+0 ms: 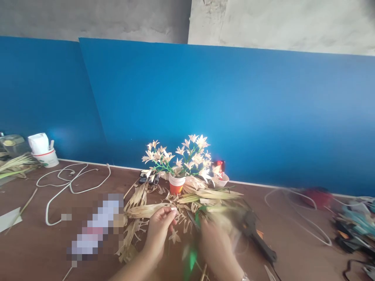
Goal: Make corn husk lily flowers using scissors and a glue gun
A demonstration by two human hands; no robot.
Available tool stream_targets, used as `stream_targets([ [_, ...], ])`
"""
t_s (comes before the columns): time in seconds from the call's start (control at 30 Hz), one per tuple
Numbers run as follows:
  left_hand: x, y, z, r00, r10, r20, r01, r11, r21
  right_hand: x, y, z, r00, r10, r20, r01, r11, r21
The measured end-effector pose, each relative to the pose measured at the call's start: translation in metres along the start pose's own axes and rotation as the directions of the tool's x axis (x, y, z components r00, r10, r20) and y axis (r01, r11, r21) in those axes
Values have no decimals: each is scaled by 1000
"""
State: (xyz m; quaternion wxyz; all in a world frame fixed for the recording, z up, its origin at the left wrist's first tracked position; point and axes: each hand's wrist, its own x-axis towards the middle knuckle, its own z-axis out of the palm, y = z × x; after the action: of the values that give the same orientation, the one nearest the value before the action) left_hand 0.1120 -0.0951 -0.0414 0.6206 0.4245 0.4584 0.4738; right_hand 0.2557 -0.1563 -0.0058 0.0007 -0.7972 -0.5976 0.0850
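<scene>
My left hand [158, 231] rests over a pile of dried corn husks [143, 210], its fingers curled and pinched at a husk strip. My right hand [215, 244] is smeared by motion beside it, over green stem material [191, 259]; its fingers cannot be made out. A small husk flower [175, 236] lies between the hands. Behind them an orange paper cup [176, 184] holds a bouquet of husk flowers [181, 154] on green stems.
A black glue gun [258, 234] lies right of my hands. White cords [68, 183] loop on the brown table at left, more cord [295, 212] at right. A white cup [47, 158] stands far left; tools [354, 228] clutter the right edge. Blue panels back the table.
</scene>
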Motion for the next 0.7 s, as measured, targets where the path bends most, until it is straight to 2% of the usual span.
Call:
stream_targets([
  [0.13,3,-4,-3,999,-16,37,19,997,-69,3,9,-3,999,-23,29,24,1000,-17],
  [0.3,3,-5,-4,997,-38,68,46,992,-118,5,21,-1,998,-59,-15,59,998,-1],
  [0.43,1,0,-1,998,-47,49,53,989,-135,2,31,-3,990,-130,-50,132,991,37],
  [0.53,-3,6,2,999,-47,23,50,988,-148,1,32,-6,984,-146,-103,162,973,167],
  [0.6,-6,10,4,998,-67,10,67,985,-156,4,26,-6,987,-125,-105,153,935,321],
  [0.7,-8,13,5,997,-83,-1,82,985,-152,11,10,2,987,-160,-28,143,774,617],
])
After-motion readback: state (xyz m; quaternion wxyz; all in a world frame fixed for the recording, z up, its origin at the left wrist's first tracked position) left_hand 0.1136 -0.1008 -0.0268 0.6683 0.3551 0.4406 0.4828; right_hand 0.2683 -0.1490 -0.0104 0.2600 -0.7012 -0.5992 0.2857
